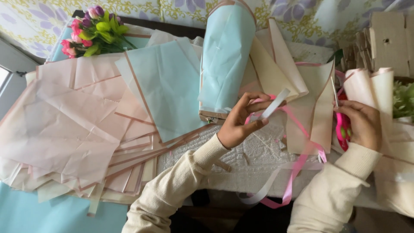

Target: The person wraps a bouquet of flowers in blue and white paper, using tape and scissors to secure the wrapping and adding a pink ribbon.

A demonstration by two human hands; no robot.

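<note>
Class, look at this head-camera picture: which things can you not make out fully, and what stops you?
Head view:
- Scissors: pink handles mostly covered by the right hand.
- Ribbon: its end drops behind the table edge.
- Lower pink paper sheets: buried under the stack.
- Green flowers: cut off by the right edge.
- Left hand pinches white ribbon.

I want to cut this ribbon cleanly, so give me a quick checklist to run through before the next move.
1. Left hand pinching white ribbon: ok.
2. Right hand gripping pink-handled scissors: ok.
3. Scissor blades open: cannot tell, mostly hidden.
4. Ribbon taut between hands: not ok, pink ribbon trails loose over the table edge.
5. Wrapping paper sheets away from the blades: ok.
</note>
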